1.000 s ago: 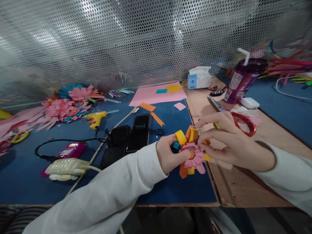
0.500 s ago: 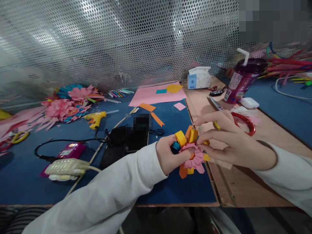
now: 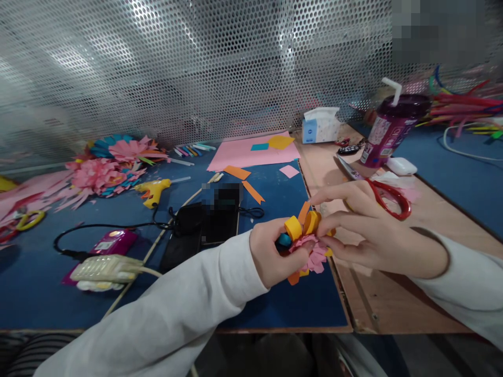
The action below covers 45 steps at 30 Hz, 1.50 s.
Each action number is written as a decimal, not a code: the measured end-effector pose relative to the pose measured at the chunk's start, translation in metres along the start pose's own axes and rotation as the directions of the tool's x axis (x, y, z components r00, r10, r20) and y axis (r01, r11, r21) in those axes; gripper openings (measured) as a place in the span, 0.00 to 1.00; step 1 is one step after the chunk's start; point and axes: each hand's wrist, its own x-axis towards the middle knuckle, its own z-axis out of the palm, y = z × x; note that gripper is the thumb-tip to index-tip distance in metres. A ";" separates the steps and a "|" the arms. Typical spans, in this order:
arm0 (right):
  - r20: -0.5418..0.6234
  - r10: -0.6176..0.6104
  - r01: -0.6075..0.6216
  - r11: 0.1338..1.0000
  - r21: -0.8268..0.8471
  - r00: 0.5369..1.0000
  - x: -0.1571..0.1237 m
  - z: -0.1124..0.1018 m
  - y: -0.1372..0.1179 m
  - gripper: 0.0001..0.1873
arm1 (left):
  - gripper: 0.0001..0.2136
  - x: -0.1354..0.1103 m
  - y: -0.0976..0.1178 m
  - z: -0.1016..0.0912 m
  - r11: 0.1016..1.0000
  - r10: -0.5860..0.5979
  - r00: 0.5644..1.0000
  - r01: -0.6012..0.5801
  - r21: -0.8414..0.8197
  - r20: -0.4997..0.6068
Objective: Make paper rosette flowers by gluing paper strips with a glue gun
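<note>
A paper flower (image 3: 308, 242) with a pink fringed centre and orange, yellow and teal loop petals hangs just above the blue mat (image 3: 255, 298). My left hand (image 3: 271, 251) grips it from the left, fingers curled around its back. From the right, my right hand (image 3: 367, 230) pinches the flower's right edge with thumb and fingertips. Both sleeves are white.
Red-handled scissors (image 3: 387, 196) lie on the wooden board behind my right hand. A purple cup (image 3: 389, 131), tissue box (image 3: 320, 125), pink paper sheet (image 3: 251, 149), two phones (image 3: 204, 222), yellow glue gun (image 3: 155, 189), white power strip (image 3: 106, 268) and finished paper flowers (image 3: 106, 167) surround the mat.
The flower has tilted and turned slightly in my hands. My left thumb has shifted over its lower edge. Both hands keep hold of it in nearly the same place.
</note>
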 end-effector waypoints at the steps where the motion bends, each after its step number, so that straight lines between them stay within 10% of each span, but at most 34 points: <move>1: -0.001 -0.003 0.003 1.000 -0.007 1.000 0.000 0.000 -0.001 0.03 | 0.06 0.000 0.000 0.000 1.000 0.007 1.000 -0.007 0.008 -0.001; 45: -0.094 0.101 -0.100 0.995 0.017 0.990 0.000 -0.002 0.003 0.04 | 0.09 0.000 0.002 0.000 0.992 -0.112 0.993 0.113 -0.051 0.030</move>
